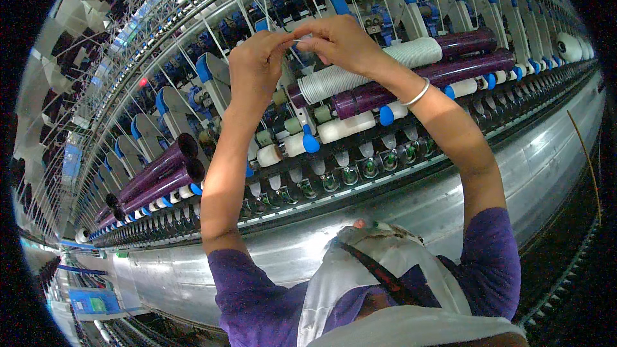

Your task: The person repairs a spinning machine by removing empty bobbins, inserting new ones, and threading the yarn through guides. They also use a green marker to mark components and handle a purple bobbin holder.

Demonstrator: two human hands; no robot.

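The white roll (337,81) is the big thing to go by here, and both hands are up above its left end. The left hand (259,54) is just past that end, and the right hand (337,42) is above the roll, with its forearm crossing in front of it. The hands come together at the fingertips, and thumbs and fingers bend in as if for a pinch. A small pale bit (297,43) shows where the tips meet, up and to the left of the white roll. I cannot tell if it is a thread, or if the fingers are tight on it.

To do this fine finger work well, use just the tips and a soft squeeze. Both hands should be level and close, so that something thin does not slip or snap. It seems best to lift the right arm clear of the white roll, so that skin and the silver bangle (416,92) do not rub it. The bangle is below the roll, in front of a purple tube (463,72), and might knock it. Elbows should be wide and loose, away from the small white rollers (347,126) and the blue knob (311,144) under the white roll. Slow, small moves look safest, with eyes on the fingertips
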